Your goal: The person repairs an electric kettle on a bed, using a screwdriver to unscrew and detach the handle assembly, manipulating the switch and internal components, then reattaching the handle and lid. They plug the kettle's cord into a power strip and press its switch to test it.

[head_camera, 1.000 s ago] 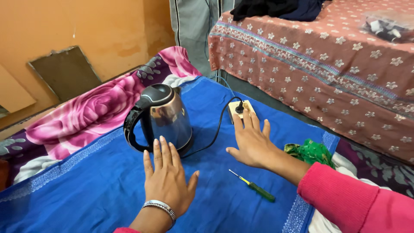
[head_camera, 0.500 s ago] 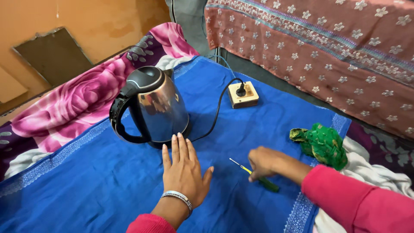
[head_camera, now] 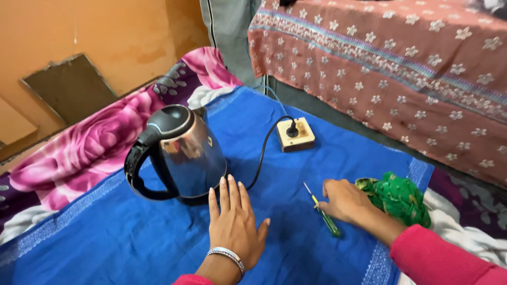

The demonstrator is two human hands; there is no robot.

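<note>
Right hand point(head_camera: 343, 200) on green screwdriver point(head_camera: 326, 216) — left hand point(head_camera: 232, 224) beside kettle point(head_camera: 179, 153)

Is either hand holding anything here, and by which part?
The right hand closes on the green screwdriver around its handle, still lying on the blue cloth. The left hand rests flat, holding nothing.

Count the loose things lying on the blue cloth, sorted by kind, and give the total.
Electric kettle: 1
Socket box with black plug: 1
Green-handled screwdriver, under the right hand: 1
Crumpled green cloth: 1
Total: 4
The left hand lies flat beside the kettle.
</note>
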